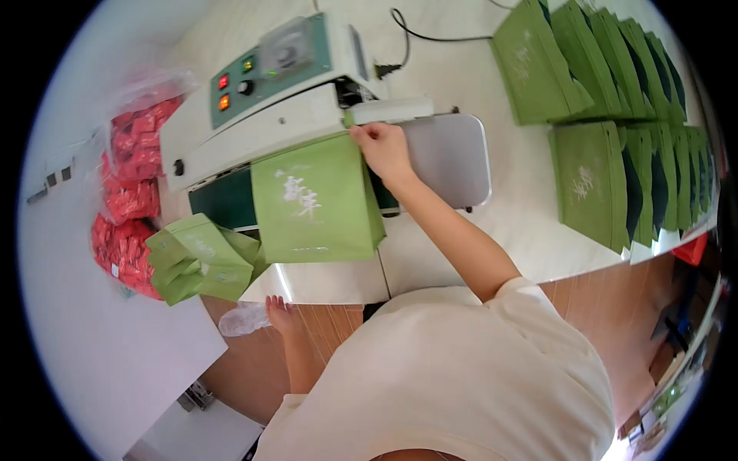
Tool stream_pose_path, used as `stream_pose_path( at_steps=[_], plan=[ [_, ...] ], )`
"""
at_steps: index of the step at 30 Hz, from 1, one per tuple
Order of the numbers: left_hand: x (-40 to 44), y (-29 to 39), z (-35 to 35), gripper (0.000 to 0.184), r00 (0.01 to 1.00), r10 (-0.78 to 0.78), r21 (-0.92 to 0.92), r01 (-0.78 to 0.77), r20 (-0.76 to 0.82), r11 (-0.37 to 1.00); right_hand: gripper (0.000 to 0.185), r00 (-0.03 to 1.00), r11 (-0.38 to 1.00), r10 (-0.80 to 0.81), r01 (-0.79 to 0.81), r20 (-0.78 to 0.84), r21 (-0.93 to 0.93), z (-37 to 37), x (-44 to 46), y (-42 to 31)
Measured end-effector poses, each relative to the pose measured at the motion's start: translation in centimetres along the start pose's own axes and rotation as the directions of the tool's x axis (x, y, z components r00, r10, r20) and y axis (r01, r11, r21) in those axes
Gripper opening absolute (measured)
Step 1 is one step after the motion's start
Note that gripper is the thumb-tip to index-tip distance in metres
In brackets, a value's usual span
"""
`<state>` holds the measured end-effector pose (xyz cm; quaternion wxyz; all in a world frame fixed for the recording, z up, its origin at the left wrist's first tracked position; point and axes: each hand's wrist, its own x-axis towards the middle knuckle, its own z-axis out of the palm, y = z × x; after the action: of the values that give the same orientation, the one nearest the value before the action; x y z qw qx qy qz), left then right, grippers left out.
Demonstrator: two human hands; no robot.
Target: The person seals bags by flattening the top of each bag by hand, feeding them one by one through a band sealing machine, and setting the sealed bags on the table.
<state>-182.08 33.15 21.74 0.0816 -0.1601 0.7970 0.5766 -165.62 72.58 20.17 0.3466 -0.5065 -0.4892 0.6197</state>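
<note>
As the head view shows, your right grip [382, 151] pinches the green bag [314, 207] by its top corner, against the white machine [265, 134]; whether your left grip [281, 314] holds the clear plastic [243, 320] cannot be told. Edge-feeding appears under way; straight guidance seems needed next.

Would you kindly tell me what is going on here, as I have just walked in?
The person's right hand holds the top corner of a green bag, its upper edge against the front of a white machine. The left hand is low, by some clear plastic; whether it grips it is unclear. More green bags stand in two rows at the right.
</note>
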Motion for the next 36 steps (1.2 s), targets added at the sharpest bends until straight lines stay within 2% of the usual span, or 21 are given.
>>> stream_pose_path(
  at_steps=[2, 5, 11, 12, 13, 14, 15, 16, 17, 19, 22, 24, 25, 27, 28, 29, 31, 32, 33, 35, 36],
  plan=[
    [3.0, -1.2, -2.9, 0.037, 0.983, -0.177, -0.095, 0.173, -0.038, 0.980, 0.028, 0.999, 0.998, -0.034, 0.032, -0.023, -0.047, 0.3, 0.0, 0.1],
    [5.5, -1.1, -5.5, 0.053, 0.974, -0.228, -0.138, 0.227, 0.006, 0.964, 0.025, 1.000, 0.998, -0.018, 0.018, -0.004, -0.061, 0.9, 0.1, 0.3],
    [10.7, 0.2, -8.2, 0.055, 1.000, 0.011, -0.140, -0.015, -0.028, 0.990, 0.026, 0.984, 0.985, 0.173, -0.173, 0.047, -0.014, 0.5, -1.9, -2.6],
    [11.5, 1.3, -8.2, 0.057, 0.997, 0.009, -0.149, -0.020, -0.074, 0.989, 0.026, 0.996, 0.996, 0.091, -0.091, 0.001, -0.026, -0.1, -2.3, -2.9],
    [12.8, 2.2, -8.3, 0.058, 0.994, 0.001, -0.163, -0.020, -0.111, 0.986, 0.027, 0.995, 0.979, -0.039, 0.019, -0.096, -0.205, -0.6, -2.3, -2.6],
    [15.9, 0.8, -9.0, 0.062, 0.972, 0.150, -0.080, -0.167, -0.184, 0.983, 0.028, 0.900, 0.841, -0.413, 0.320, -0.136, -0.436, -0.1, -4.1, -4.5],
    [18.8, -0.6, -9.3, 0.065, 0.926, 0.296, 0.031, -0.297, -0.235, 0.954, 0.026, 0.847, 0.787, -0.509, 0.385, -0.153, -0.482, 1.3, -6.0, -6.6],
    [18.9, 1.0, -9.2, 0.067, 0.922, 0.315, 0.052, -0.311, -0.224, 0.949, 0.024, 0.784, 0.730, -0.596, 0.439, -0.174, -0.524, 3.9, -8.1, -8.5],
    [18.7, 2.9, -8.9, 0.069, 0.919, 0.337, 0.079, -0.327, -0.204, 0.942, 0.017, 0.802, 0.755, -0.591, 0.510, -0.090, -0.411, 7.4, -10.2, -9.7],
    [20.6, 3.4, -7.9, 0.071, 0.943, 0.286, -0.008, -0.291, -0.169, 0.957, 0.017, 0.810, 0.699, -0.562, 0.572, 0.165, -0.428, 15.0, -13.1, -10.3],
    [20.9, 4.6, -6.0, 0.073, 0.984, 0.173, -0.015, -0.174, -0.030, 0.985, 0.049, 0.799, 0.721, -0.370, 0.569, 0.474, -0.396, 25.9, -14.6, -8.5],
    [21.3, 4.9, -5.9, 0.070, 0.984, -0.028, -0.040, 0.036, 0.177, 0.999, 0.058, 0.859, 0.808, -0.171, 0.402, 0.482, -0.430, 31.2, -12.2, -4.1],
    [21.4, 5.1, -5.9, 0.070, 0.986, -0.038, -0.077, 0.051, 0.160, 0.996, 0.051, 0.878, 0.866, -0.043, 0.271, 0.477, -0.421, 33.3, -13.0, -4.6],
    [21.1, 5.7, -6.5, 0.058, 0.955, 0.084, 0.074, -0.109, 0.283, 0.991, 0.039, 0.835, 0.899, 0.105, 0.153, 0.541, -0.409, 35.7, -12.7, -3.8],
    [21.2, 7.0, -7.5, 0.058, 0.959, 0.077, 0.049, -0.094, 0.271, 0.994, 0.031, 0.842, 0.898, 0.025, 0.218, 0.539, -0.383, 36.5, -13.5, -3.7],
    [21.1, 8.4, -8.7, 0.049, 0.935, -0.006, 0.169, -0.057, 0.354, 0.984, 0.031, 0.836, 0.888, 0.021, 0.237, 0.549, -0.395, 37.2, -14.0, -3.9],
    [22.3, 8.1, -9.5, 0.041, 0.898, -0.102, 0.274, -0.021, 0.429, 0.962, 0.028, 0.756, 0.844, 0.142, 0.245, 0.640, -0.476, 38.4, -16.1, -5.5],
    [23.5, 5.9, -10.1, 0.035, 0.902, -0.059, 0.147, -0.005, 0.429, 0.989, 0.027, 0.642, 0.850, 0.024, 0.390, 0.766, -0.354, 38.8, -16.7, -5.2],
    [24.1, 4.2, -10.9, 0.031, 0.907, -0.023, 0.027, 0.013, 0.420, 1.000, 0.027, 0.641, 0.842, 0.036, 0.394, 0.767, -0.369, 39.4, -18.1, -5.8],
    [25.5, 5.0, -13.6, 0.026, 0.950, 0.090, 0.191, -0.152, 0.300, 0.970, 0.027, 0.597, 0.804, 0.025, 0.465, 0.802, -0.371, 41.4, -21.6, -7.9],
    [26.5, 5.8, -14.9, 0.026, 0.953, 0.081, 0.190, -0.140, 0.292, 0.972, 0.029, 0.571, 0.837, 0.038, 0.430, 0.820, -0.338, 42.4, -22.1, -7.7]
  ],
)
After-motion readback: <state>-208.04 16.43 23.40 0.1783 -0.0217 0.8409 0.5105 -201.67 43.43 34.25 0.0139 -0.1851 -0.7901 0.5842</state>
